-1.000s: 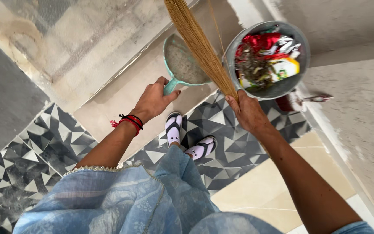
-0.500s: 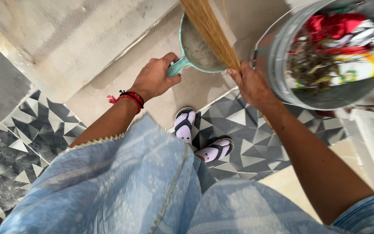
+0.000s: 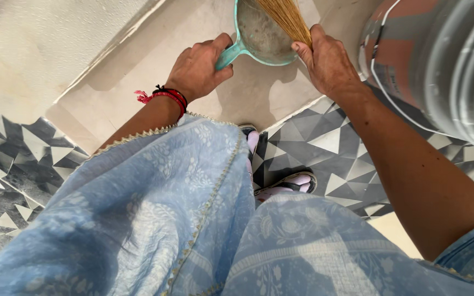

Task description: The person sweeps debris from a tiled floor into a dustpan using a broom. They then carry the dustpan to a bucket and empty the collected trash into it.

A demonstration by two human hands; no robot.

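My left hand (image 3: 197, 68) is clamped round the smooth teal plastic handle of the dustpan (image 3: 259, 34), its scoop dusty grey, low over the beige floor ahead. My right hand (image 3: 330, 63) grips the straw broom (image 3: 286, 16), bristles in the pan. A ribbed metal bucket (image 3: 445, 71) stands right.

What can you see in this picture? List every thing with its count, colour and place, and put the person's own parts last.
dustpan: 1, teal, top centre, on the pale floor
broom: 1, straw-coloured, top centre, bristles over the dustpan
bucket: 1, grey, top right
pale floor: 1 strip, beige, upper middle
patterned tiles: many, grey and white triangles, left and centre right
sandals: 2, dark-strapped, centre, partly hidden by cloth
garment: 1, light blue, lower half
wristband: 1, red and black, left wrist
left hand: 1, grips the dustpan handle
right hand: 1, grips the broom
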